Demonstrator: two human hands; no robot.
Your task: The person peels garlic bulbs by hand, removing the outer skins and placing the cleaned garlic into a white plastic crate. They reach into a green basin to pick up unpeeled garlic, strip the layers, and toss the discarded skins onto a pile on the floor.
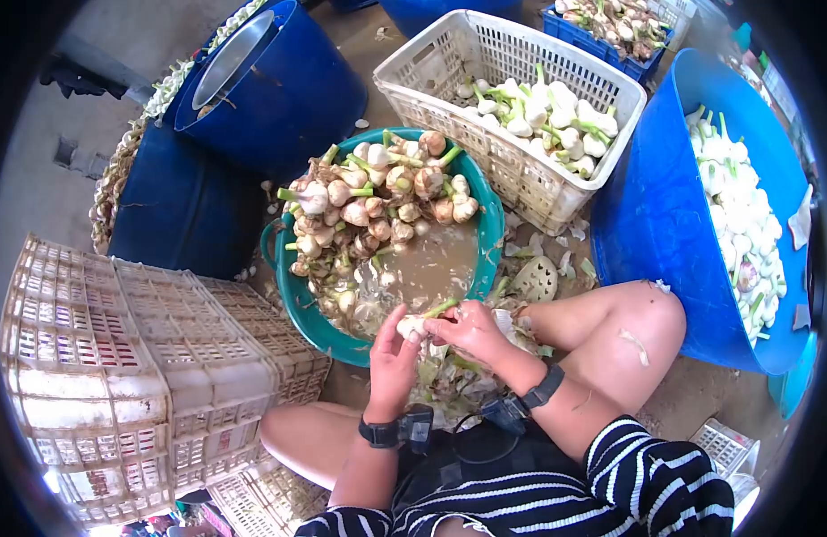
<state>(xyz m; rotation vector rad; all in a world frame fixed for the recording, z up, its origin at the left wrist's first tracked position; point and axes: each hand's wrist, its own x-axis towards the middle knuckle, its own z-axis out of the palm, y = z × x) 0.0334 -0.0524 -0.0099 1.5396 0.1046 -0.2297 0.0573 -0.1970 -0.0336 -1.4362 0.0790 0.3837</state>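
Note:
A white garlic bulb [411, 326] with a short green stem is held between my two hands, over the near rim of a green tub [296, 315]. My left hand [394, 351] has its fingers closed around the bulb from the left. From the right, my right hand [471, 330] pinches it close to the stem. In the tub, many brownish unpeeled garlic bulbs [377, 197] are heaped at the back and left, with murky water [440, 259] in front of them. Peeled skins and leaves [449, 385] lie below my hands.
Behind the tub stands a white crate [512, 174] holding white garlic. A tall blue tub [646, 224] with more white garlic is at right. Stacked white crates [207, 340] stand at left, blue barrels [288, 89] behind them. Skins and a perforated sandal [536, 279] lie on the floor.

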